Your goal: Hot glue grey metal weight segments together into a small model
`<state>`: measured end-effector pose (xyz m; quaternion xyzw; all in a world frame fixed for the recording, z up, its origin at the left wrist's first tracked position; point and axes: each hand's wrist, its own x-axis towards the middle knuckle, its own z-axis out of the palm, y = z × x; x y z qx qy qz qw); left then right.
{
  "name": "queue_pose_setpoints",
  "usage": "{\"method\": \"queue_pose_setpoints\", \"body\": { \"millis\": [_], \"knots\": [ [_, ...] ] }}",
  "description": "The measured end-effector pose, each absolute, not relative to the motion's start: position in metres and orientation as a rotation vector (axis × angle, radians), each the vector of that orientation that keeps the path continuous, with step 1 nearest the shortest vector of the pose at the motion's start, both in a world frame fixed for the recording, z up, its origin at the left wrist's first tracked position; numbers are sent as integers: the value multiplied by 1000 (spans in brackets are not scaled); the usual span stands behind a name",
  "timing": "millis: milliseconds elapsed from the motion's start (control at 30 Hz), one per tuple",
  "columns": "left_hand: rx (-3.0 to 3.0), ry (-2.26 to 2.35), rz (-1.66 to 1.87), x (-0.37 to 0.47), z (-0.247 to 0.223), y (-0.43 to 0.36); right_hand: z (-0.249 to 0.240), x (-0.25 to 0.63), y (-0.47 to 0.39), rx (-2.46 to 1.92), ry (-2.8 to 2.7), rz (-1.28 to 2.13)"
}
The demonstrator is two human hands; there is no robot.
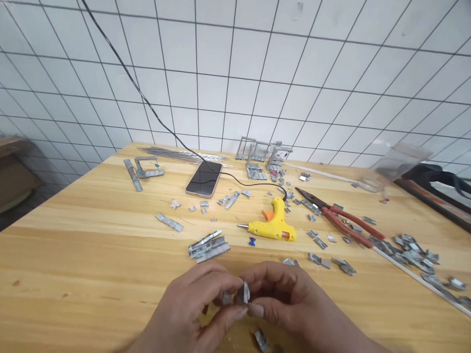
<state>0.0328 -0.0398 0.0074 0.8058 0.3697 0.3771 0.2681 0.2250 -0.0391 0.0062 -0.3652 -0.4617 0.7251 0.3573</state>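
Both hands meet at the bottom centre of the head view, fingertips pinched round a small grey metal piece (244, 293). My left hand (199, 306) is closed on its left side, with another grey bit showing under the fingers. From the right, my right hand (288, 301) pinches the same piece between thumb and index finger. A loose grey piece (260, 340) lies just below the hands. Beyond them rests a stack of grey metal strips (209, 247), with a small blue piece (252, 241) to its right.
A yellow glue gun (274, 225) with a black cable lies mid-table (87, 243). Red-handled pliers (341, 219) and scattered metal pieces (416, 252) are at the right. Farther back are a phone (204, 179), thin rods (176, 154) and small grey frames (258, 157) near the tiled wall.
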Motion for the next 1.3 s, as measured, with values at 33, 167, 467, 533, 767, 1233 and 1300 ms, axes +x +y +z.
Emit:
{"method": "queue_pose_setpoints", "body": {
  "millis": [33, 167, 467, 533, 767, 1233, 1300],
  "knots": [
    [2168, 995, 1020, 34, 8, -41, 7, 225, -40, -940, -1187, 1871],
    [2180, 984, 993, 34, 11, -42, 8, 225, -43, -857, -1129, 1881],
    [2207, 951, 1068, 42, 11, -35, -4, 227, -39, -824, -968, 1796],
    [2187, 947, 1090, 44, 9, -33, -6, 228, -38, -823, -940, 1787],
    [2223, 990, 896, 47, 14, -22, 3, 233, -35, -910, -1106, 1743],
    [2397, 986, 976, 48, 3, -23, -5, 216, -41, -1317, -1533, 1041],
    [2359, 991, 984, 49, 3, -24, -4, 218, -42, -1337, -1618, 967]
  ]
}}
